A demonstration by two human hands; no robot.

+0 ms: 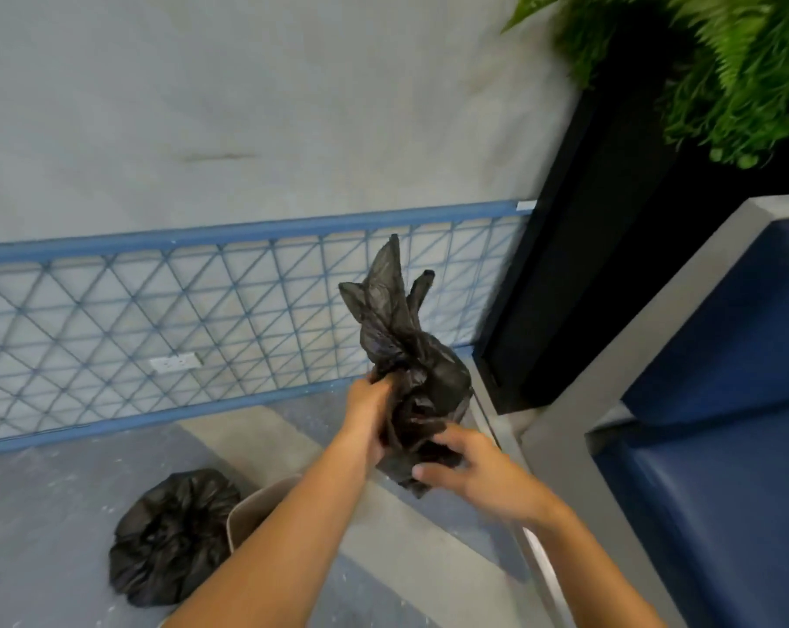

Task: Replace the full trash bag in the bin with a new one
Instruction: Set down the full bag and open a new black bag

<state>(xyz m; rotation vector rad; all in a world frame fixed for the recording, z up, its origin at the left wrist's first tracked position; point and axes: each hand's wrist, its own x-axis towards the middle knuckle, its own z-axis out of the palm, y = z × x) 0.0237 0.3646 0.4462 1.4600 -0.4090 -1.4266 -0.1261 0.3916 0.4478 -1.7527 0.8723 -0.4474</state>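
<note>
A crumpled new black trash bag is held up in front of me, its loose ends sticking upward. My left hand grips its left side. My right hand holds its lower end between thumb and fingers. Below my left forearm shows part of the beige bin, mostly hidden by the arm. The full black trash bag, tied shut, sits on the floor just left of the bin.
A wall with a blue lattice rail and a white socket stands ahead. A black planter with green ferns is at the right. A blue cushioned bench with a grey frame fills the right side.
</note>
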